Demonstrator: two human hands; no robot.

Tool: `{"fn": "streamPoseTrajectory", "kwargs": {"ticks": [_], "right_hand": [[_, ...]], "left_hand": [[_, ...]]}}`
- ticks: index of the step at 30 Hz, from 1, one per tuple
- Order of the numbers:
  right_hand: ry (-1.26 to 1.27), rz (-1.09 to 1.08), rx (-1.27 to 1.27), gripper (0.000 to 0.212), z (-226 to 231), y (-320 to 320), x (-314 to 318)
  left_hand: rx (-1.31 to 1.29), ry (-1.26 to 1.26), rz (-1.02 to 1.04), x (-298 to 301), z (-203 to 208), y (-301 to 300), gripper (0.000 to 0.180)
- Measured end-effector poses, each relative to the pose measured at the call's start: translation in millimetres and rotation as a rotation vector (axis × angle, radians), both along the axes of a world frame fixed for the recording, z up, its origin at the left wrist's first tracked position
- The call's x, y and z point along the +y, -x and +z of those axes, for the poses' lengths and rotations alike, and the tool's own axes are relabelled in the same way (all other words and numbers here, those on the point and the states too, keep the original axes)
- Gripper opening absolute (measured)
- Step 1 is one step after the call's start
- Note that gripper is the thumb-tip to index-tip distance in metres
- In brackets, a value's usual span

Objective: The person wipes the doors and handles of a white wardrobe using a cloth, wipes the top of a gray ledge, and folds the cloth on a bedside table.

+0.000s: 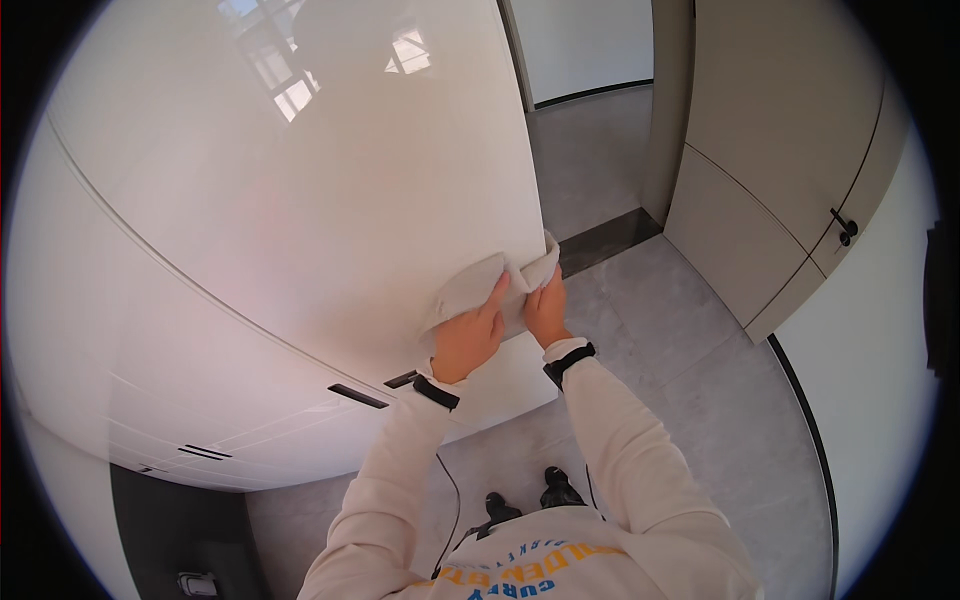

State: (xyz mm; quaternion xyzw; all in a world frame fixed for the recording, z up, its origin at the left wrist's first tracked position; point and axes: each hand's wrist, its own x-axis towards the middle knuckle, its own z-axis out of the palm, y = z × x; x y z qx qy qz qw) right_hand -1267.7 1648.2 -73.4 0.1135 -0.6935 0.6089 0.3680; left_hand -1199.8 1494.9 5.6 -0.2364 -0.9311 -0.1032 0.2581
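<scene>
A pale grey cloth (474,289) lies against a glossy white cabinet door (330,190), near its right edge. My left hand (467,342) presses the cloth to the panel, index finger stretched along it and the other fingers partly hidden. At the door's edge, my right hand (545,309) grips the folded right end of the same cloth, which wraps around the corner. The two hands are close together, with the cloth spanning between them. Dark bands circle both wrists.
Black recessed handles (357,396) sit low on the cabinet. To the right, a grey-beige door (780,150) with a black lever handle (845,228) stands beside a doorway with a dark threshold (610,244). Grey tiles (650,320) cover the floor. A dark cable (456,490) hangs near my feet.
</scene>
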Motion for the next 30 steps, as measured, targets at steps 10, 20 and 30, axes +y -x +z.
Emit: {"fn": "streamPoseTrajectory", "kwargs": {"ticks": [10,20,30], "right_hand": [[-0.121,0.199,-0.465,0.049,-68,-48,21],[-0.189,-0.029,0.089,0.060,52,-24,-6],[-0.452,-0.224,0.280,0.068,142,-35,-74]], "left_hand": [[-0.064,0.031,-0.099,5,-67,-25,0.072],[0.165,-0.206,-0.017,9,27,-15,0.072],[0.527,-0.296,0.174,-90,76,-31,0.070]]}}
